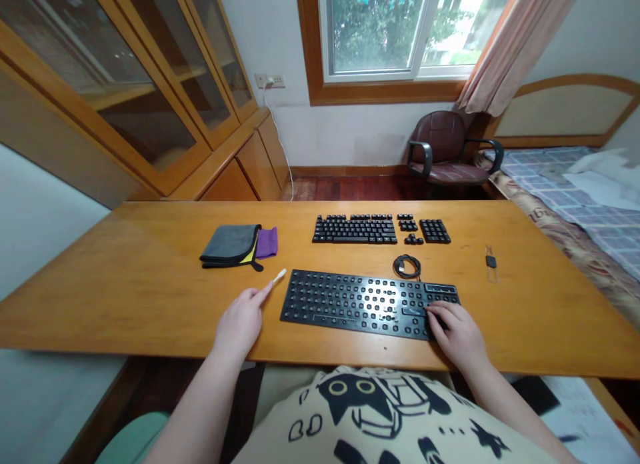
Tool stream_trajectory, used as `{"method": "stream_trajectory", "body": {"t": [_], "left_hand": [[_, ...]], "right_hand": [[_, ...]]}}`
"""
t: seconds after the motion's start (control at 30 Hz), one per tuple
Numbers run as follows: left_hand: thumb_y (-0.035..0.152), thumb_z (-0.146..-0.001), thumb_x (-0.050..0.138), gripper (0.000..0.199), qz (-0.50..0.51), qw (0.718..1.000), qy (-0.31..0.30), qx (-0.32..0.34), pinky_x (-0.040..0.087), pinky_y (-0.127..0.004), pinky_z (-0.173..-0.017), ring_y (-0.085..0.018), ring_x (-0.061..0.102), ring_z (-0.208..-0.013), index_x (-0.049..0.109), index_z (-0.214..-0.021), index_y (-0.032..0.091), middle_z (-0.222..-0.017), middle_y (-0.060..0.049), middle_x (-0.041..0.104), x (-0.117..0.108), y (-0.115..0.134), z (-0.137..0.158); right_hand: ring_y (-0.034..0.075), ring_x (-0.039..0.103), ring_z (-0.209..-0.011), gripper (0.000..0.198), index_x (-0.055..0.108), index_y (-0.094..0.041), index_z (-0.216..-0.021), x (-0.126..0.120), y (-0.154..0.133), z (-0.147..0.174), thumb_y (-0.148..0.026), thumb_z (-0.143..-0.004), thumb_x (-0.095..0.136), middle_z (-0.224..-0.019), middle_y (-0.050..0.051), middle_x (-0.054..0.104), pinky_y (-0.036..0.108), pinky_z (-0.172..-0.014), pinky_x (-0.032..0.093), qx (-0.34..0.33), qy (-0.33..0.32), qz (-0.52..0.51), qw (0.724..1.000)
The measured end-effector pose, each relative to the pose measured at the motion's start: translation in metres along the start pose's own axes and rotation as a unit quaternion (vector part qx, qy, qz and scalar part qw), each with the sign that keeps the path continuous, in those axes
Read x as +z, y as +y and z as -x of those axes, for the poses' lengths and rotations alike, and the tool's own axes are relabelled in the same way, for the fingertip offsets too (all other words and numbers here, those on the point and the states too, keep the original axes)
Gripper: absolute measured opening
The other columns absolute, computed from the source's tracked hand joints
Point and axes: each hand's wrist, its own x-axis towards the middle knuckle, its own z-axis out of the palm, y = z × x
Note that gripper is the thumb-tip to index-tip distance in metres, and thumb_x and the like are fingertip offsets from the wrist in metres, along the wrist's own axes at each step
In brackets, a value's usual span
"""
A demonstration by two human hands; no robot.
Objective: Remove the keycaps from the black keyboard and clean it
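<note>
In the head view, the keyboard (340, 303) lies near the desk's (150, 291) front edge, its switches bare. The keycaps (355, 231) are already off, sorted in blocks behind it; none looks refitted. The left hand (241, 323) is closed around a brush (280, 275), its head just beside the keyboard's left end, not touching. The right hand (456, 332) has its fingers on the keyboard's right end; whether they grip, I cannot tell. The puller (491, 261) lies aside at right; the grey cloth (230, 243) is folded, seemingly unused at this point.
</note>
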Motion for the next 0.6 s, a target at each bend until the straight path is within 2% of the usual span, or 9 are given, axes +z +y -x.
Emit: {"method": "stream_trajectory", "body": {"t": [0.13, 0.27, 0.37, 0.6], "left_hand": [[0.009, -0.084, 0.035, 0.056, 0.002, 0.997, -0.005, 0.075, 0.038, -0.024, -0.077, -0.015, 0.054, -0.088, 0.047, -0.130, 0.037, -0.104, -0.002, 0.057, -0.004, -0.015, 0.008], [0.011, -0.085, 0.036, 0.053, 0.003, 0.993, -0.024, 0.114, 0.037, -0.023, -0.076, -0.015, 0.055, -0.086, 0.050, -0.126, 0.042, -0.095, 0.000, 0.058, -0.007, -0.023, 0.008], [0.015, -0.088, 0.036, 0.049, 0.007, 0.993, -0.037, 0.116, 0.036, -0.023, -0.075, -0.015, 0.055, -0.084, 0.049, -0.126, 0.044, -0.090, 0.000, 0.057, -0.008, -0.020, 0.001], [0.014, -0.088, 0.036, 0.049, 0.011, 0.995, -0.020, 0.096, 0.036, -0.022, -0.071, -0.014, 0.054, -0.081, 0.050, -0.126, 0.043, -0.089, -0.001, 0.056, -0.013, -0.009, -0.029]], "right_hand": [[0.022, 0.062, -0.085, 0.017, 0.065, -0.020, -0.086, -0.001, 0.000, 0.000, -0.029, -0.085, 0.051, -0.092, 0.008, 0.067, 0.038, -0.078, 0.051, 0.006, -0.004, 0.000, 1.000], [0.022, 0.062, -0.085, 0.018, 0.066, -0.020, -0.085, -0.001, 0.000, 0.000, -0.030, -0.085, 0.051, -0.092, 0.008, 0.067, 0.038, -0.078, 0.051, 0.009, -0.004, -0.004, 1.000], [0.022, 0.062, -0.084, 0.018, 0.066, -0.020, -0.085, -0.001, 0.000, 0.000, -0.030, -0.085, 0.050, -0.090, 0.008, 0.067, 0.038, -0.078, 0.050, 0.008, 0.000, -0.006, 1.000], [0.022, 0.062, -0.084, 0.016, 0.065, -0.020, -0.085, 0.001, 0.001, 0.000, -0.029, -0.084, 0.052, -0.090, 0.007, 0.067, 0.038, -0.078, 0.050, 0.011, 0.016, 0.002, 1.000]]}}
